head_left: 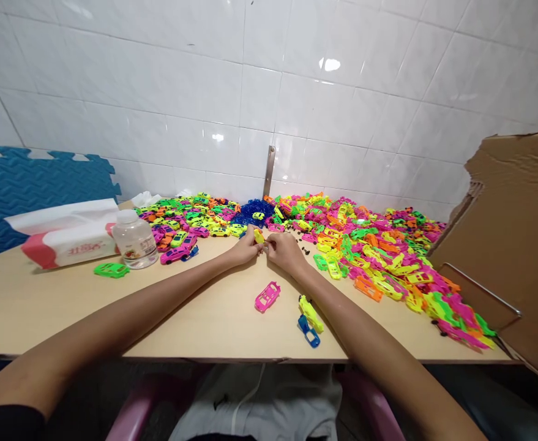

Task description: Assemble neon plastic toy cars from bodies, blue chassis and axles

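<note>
Two bare forearms lie nearest the camera and reach inward across the table from 7 and 5 o'clock. Clock positions are read from the point where the hands meet, with 12 o'clock straight ahead of the person. At that point, the left hand is closed on a small yellow car part. The right hand is curled, its fingertips drawn in beside the same part; whether they pinch it or a smaller piece cannot be told.

Parts: a large heap of coloured shells extends from 2 to 4 o'clock. A pile of small blue pieces lies at 12 o'clock. Small black axles lie near the right hand at 3 o'clock. A pink shell lies apart at 6 o'clock; a yellow shell and a blue shell lie together at 5 o'clock.

Status: cars grouped from 9 to 11 o'clock show dark windows and appear to be the finished portion. The shell heap, mostly open frames, appears outstanding and is larger. The held part is judged mid-process; its detail is too small to confirm.
</note>
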The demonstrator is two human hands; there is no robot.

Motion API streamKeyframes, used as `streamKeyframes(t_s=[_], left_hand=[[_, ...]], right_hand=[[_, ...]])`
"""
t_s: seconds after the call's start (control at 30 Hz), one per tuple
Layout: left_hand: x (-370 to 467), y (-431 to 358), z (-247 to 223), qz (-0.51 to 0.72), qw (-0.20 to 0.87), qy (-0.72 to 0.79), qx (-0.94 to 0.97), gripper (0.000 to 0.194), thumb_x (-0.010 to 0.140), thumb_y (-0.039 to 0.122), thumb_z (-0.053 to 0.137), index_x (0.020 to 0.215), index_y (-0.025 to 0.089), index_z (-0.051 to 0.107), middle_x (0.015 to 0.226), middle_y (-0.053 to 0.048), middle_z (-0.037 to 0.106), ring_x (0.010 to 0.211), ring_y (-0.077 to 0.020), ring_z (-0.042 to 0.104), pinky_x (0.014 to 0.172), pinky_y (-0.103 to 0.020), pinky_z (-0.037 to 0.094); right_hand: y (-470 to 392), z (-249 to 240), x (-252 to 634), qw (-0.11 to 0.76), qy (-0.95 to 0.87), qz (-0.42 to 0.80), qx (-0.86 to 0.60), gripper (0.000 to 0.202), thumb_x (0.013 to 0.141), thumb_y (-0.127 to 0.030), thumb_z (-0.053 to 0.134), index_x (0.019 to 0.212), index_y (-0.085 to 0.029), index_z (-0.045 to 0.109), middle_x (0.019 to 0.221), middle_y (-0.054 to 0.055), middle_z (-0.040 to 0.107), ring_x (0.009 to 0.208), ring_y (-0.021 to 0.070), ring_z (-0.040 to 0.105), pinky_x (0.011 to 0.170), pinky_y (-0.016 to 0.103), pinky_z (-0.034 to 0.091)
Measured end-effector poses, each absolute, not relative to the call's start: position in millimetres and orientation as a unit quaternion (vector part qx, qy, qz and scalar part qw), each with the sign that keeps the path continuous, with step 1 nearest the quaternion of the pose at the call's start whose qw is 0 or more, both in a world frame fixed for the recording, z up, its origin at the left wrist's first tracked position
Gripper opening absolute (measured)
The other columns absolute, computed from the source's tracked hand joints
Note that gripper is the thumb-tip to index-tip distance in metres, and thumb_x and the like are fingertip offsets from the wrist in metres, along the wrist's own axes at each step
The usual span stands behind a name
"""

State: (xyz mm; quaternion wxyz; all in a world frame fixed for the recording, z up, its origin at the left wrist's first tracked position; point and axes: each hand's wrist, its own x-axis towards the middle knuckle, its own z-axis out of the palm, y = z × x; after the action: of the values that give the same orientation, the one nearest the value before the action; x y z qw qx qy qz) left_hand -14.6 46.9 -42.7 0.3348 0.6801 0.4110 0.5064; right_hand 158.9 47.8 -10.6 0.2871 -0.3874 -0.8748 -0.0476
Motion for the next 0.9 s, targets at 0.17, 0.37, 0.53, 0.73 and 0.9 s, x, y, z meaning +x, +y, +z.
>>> streamKeyframes(t_s=[0.17,0.37,0.53,0.73,0.9], left_hand=[[-15,48,-44,0.510,0.304,0.428,0.682,0.037,0.075,0.012,0.064,0.102,0.022,0.041,0.076,0.006,0.055,0.064,-0.0127,0.057,0.061,-0.025,0.043],[-15,53,-47,0.512,0.302,0.437,0.676,0.036,0.076,0.013,0.063,0.101,0.023,0.039,0.071,0.007,0.056,0.063,-0.0139,0.059,0.060,-0.026,0.043],[-14,53,-46,0.524,0.307,0.442,0.660,0.037,0.074,0.012,0.065,0.098,0.022,0.039,0.071,0.008,0.055,0.061,-0.0133,0.058,0.058,-0.025,0.043],[-12,51,-43,0.537,0.335,0.437,0.639,0.039,0.075,0.010,0.066,0.092,0.023,0.034,0.068,0.008,0.054,0.059,-0.0127,0.057,0.056,-0.025,0.043],[-10,51,-40,0.530,0.382,0.418,0.631,0.037,0.079,0.014,0.066,0.092,0.023,0.032,0.069,0.006,0.056,0.058,-0.0135,0.061,0.057,-0.027,0.048]], right_hand=[[41,-14,150,0.298,-0.848,-0.048,-0.435,0.018,0.089,-0.016,0.056,0.086,-0.017,0.073,0.083,0.010,0.073,0.079,0.0223,0.064,0.068,0.029,0.037],[41,-17,145,0.304,-0.829,-0.039,-0.467,0.017,0.089,-0.018,0.057,0.090,-0.018,0.074,0.089,0.011,0.074,0.086,0.0238,0.065,0.073,0.030,0.040],[44,-19,138,0.310,-0.818,-0.035,-0.483,0.018,0.090,-0.018,0.056,0.094,-0.017,0.074,0.090,0.011,0.073,0.088,0.0246,0.065,0.074,0.030,0.041],[54,-21,136,0.323,-0.826,-0.010,-0.461,0.023,0.092,-0.015,0.051,0.094,-0.017,0.074,0.089,0.009,0.074,0.085,0.0220,0.066,0.075,0.028,0.042],[63,-24,142,0.332,-0.834,0.009,-0.442,0.028,0.096,-0.016,0.046,0.096,-0.019,0.074,0.091,0.007,0.074,0.082,0.0196,0.066,0.072,0.027,0.041]])
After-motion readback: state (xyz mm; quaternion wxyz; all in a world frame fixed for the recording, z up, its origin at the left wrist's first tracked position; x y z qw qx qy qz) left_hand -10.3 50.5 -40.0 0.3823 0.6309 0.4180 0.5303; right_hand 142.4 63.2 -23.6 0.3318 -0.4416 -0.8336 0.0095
